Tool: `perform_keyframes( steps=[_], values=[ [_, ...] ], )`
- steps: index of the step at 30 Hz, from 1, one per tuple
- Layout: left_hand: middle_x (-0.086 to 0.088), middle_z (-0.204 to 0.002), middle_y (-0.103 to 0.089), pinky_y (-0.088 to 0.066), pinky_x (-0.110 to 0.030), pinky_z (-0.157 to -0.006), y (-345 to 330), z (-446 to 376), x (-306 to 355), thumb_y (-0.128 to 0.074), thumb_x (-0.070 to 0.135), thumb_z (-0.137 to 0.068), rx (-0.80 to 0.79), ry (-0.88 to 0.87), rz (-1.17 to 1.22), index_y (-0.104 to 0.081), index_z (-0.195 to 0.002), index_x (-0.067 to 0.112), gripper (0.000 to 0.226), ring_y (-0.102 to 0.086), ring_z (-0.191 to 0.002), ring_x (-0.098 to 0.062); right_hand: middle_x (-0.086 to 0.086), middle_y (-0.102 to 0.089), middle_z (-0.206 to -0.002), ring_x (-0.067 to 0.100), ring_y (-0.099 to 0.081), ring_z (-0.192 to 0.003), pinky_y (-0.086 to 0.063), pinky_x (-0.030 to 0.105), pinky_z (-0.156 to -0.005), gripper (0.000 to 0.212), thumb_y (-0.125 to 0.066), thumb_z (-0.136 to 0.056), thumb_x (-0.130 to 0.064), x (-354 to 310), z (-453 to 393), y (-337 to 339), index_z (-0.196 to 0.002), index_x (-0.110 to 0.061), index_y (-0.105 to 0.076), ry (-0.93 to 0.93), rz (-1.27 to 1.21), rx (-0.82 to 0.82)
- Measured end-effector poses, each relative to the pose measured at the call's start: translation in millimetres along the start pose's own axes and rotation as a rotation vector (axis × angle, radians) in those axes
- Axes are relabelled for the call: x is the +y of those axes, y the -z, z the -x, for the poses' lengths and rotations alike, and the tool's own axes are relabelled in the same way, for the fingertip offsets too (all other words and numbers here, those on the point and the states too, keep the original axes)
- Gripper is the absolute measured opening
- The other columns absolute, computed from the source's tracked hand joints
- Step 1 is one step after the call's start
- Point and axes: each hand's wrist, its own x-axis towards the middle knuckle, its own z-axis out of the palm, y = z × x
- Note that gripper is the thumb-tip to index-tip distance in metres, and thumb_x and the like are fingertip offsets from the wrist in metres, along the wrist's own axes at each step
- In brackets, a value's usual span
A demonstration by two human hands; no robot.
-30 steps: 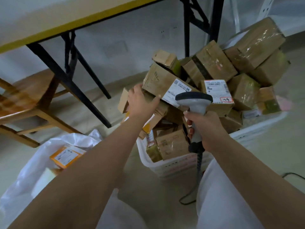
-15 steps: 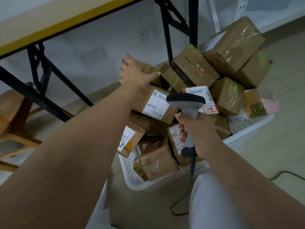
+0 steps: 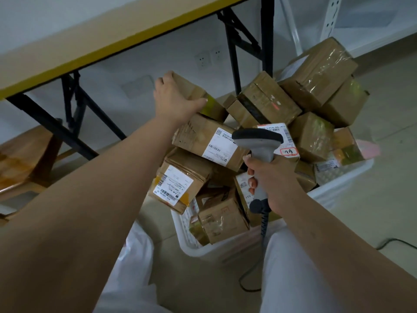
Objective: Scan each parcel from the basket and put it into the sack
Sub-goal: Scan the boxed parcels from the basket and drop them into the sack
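Observation:
A white plastic basket on the floor is heaped with several taped cardboard parcels. My left hand grips a small brown parcel with yellow-green tape at the top left of the heap, thumb along its near edge. Just below it lies a parcel with a white label. My right hand holds a grey barcode scanner by its handle, head over the middle of the pile. The white sack shows at the bottom, left of the basket, partly hidden by my left arm.
A yellow-edged folding table with black legs stands over the far side. A wooden bench is at the left. The scanner's cable hangs down past my white-trousered knee, and a black cord lies on the floor at right.
My left hand left the labelled parcel lower in the heap, reached up and back, and now closes on the small top parcel. The view swung right, away from the sack; the scanner hand barely moved.

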Motion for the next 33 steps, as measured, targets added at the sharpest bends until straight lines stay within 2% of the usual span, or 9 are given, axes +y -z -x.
perform_keyframes(
  steps=[8,13,19,22,24,26,29,31,33],
  values=[
    [-0.011,-0.136,-0.036,-0.042,-0.039,-0.104,74,55,-16,-0.083,0.043,-0.072,0.067,-0.123,0.061,-0.028,-0.147,0.009,0.098,-0.039,-0.125,-0.025,0.005,-0.051,-0.061,0.014,-0.043,-0.04,-0.04,0.024,-0.04,0.024,-0.067,-0.09,-0.013,-8,46,-27,-0.076,-0.005,-0.05,0.084,-0.01,-0.055],
    [-0.004,-0.13,-0.037,-0.037,-0.026,-0.096,107,105,-30,-0.086,0.031,-0.07,0.063,-0.128,0.112,-0.031,-0.143,0.012,0.094,-0.037,-0.115,-0.013,0.005,-0.051,-0.062,0.015,-0.044,-0.045,-0.042,0.027,-0.044,0.024,-0.066,-0.091,-0.015,-14,78,-35,-0.075,-0.008,-0.05,0.117,0.034,-0.046],
    [-0.002,-0.122,-0.044,-0.047,-0.039,-0.096,122,168,-76,-0.09,0.023,-0.06,0.037,-0.089,0.093,-0.033,-0.137,0.012,0.096,-0.047,-0.112,-0.017,0.006,-0.053,-0.064,0.015,-0.044,-0.047,-0.043,0.027,-0.047,0.022,-0.065,-0.091,-0.014,-19,109,-47,-0.075,-0.01,-0.05,0.119,0.053,-0.041],
    [0.001,-0.118,-0.048,-0.046,-0.028,-0.089,128,194,-89,-0.091,0.021,-0.06,0.04,-0.057,0.139,-0.034,-0.133,0.014,0.093,-0.051,-0.105,-0.013,0.004,-0.053,-0.065,0.014,-0.044,-0.048,-0.044,0.028,-0.048,0.019,-0.066,-0.091,-0.014,-18,120,-52,-0.08,-0.011,-0.051,0.11,0.056,-0.048],
    [0.006,-0.113,-0.052,-0.046,-0.022,-0.087,133,206,-96,-0.092,0.027,-0.061,0.075,0.055,0.236,-0.037,-0.129,0.015,0.088,-0.054,-0.102,-0.007,0.004,-0.054,-0.066,0.014,-0.045,-0.049,-0.044,0.029,-0.049,0.017,-0.066,-0.091,-0.015,-17,126,-57,-0.083,-0.012,-0.052,0.114,0.06,-0.052],
    [0.002,-0.112,-0.058,-0.052,-0.03,-0.09,138,212,-104,-0.088,0.04,-0.066,0.112,0.303,0.42,-0.041,-0.127,0.013,0.082,-0.059,-0.105,-0.014,0.003,-0.054,-0.066,0.014,-0.046,-0.05,-0.045,0.029,-0.05,0.014,-0.066,-0.091,-0.016,-17,131,-62,-0.086,-0.012,-0.053,0.128,0.073,-0.042],
    [-0.013,-0.116,-0.061,-0.059,-0.037,-0.079,149,219,-102,-0.069,0.049,-0.085,0.031,0.694,0.96,-0.048,-0.126,0.012,0.059,-0.065,-0.099,-0.026,0.003,-0.053,-0.064,0.014,-0.045,-0.05,-0.044,0.029,-0.05,0.015,-0.064,-0.092,-0.015,-17,136,-71,-0.084,-0.012,-0.051,0.147,0.059,-0.041],
    [-0.018,-0.113,-0.062,-0.058,-0.042,-0.084,158,226,-95,-0.056,0.05,-0.092,-0.028,0.778,1.2,-0.056,-0.117,0.018,0.041,-0.065,-0.094,-0.03,0.003,-0.052,-0.062,0.014,-0.044,-0.048,-0.043,0.027,-0.049,0.015,-0.063,-0.092,-0.013,-16,139,-78,-0.085,-0.011,-0.05,0.146,0.039,-0.051],
    [-0.017,-0.102,-0.064,-0.056,-0.045,-0.088,160,229,-91,-0.048,0.051,-0.094,-0.084,0.839,1.363,-0.06,-0.106,0.016,0.039,-0.065,-0.088,-0.031,0.003,-0.051,-0.062,0.013,-0.043,-0.046,-0.042,0.026,-0.047,0.016,-0.063,-0.092,-0.012,-14,139,-83,-0.084,-0.011,-0.05,0.139,0.032,-0.056]
  ],
)
